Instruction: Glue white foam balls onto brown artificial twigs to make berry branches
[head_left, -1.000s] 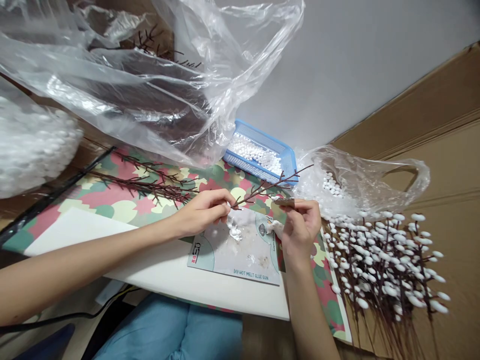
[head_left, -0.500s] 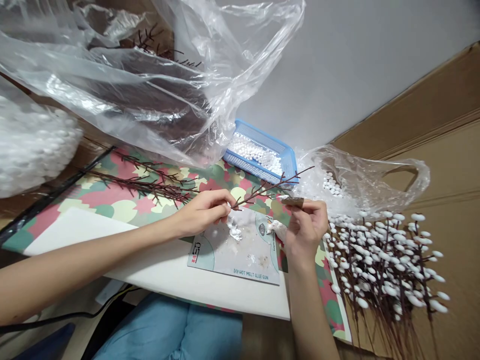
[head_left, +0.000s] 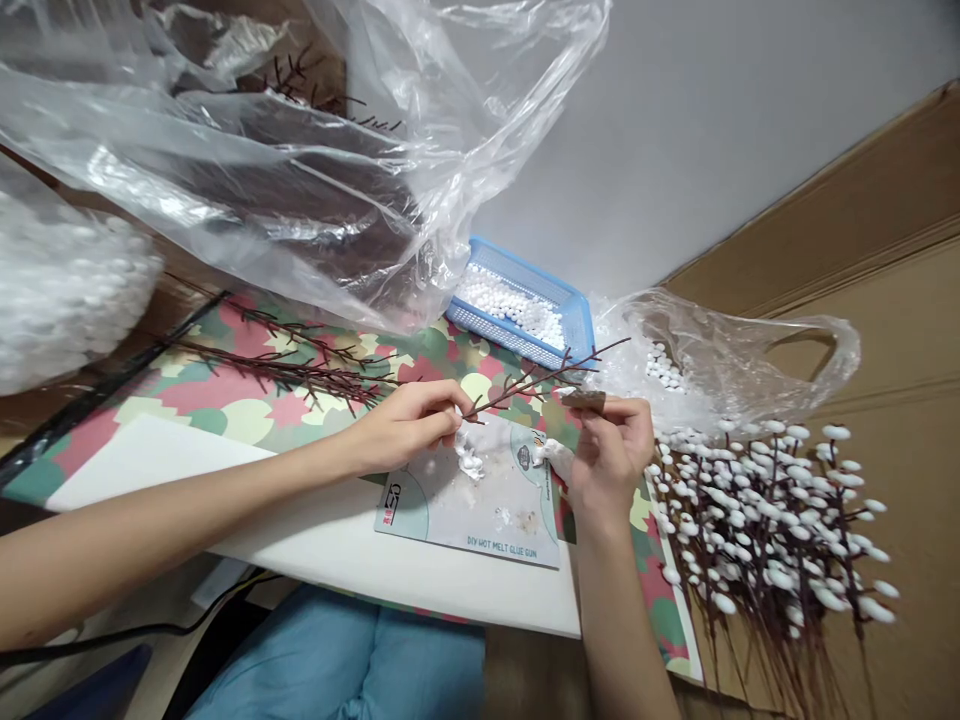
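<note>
- Left hand (head_left: 409, 425): closed, pinching the base of the bare twig (head_left: 540, 375). Twig slants up-right above mat (head_left: 480, 520), tip near basket (head_left: 579, 322).
- Right hand (head_left: 607, 450): closed on brown piece (head_left: 585, 400), just beside twig.
- Risks: thin twig may bend or slip in the light pinch. Glue blob (head_left: 471, 462) under left fingers may smear skin. Tip may snag basket.

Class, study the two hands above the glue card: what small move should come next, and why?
Probably the right hand should bring its small brown piece up to the bare twig pinched in the left hand: they sit close but apart, the twig carries no white buds, and the branches at the right do.
</note>
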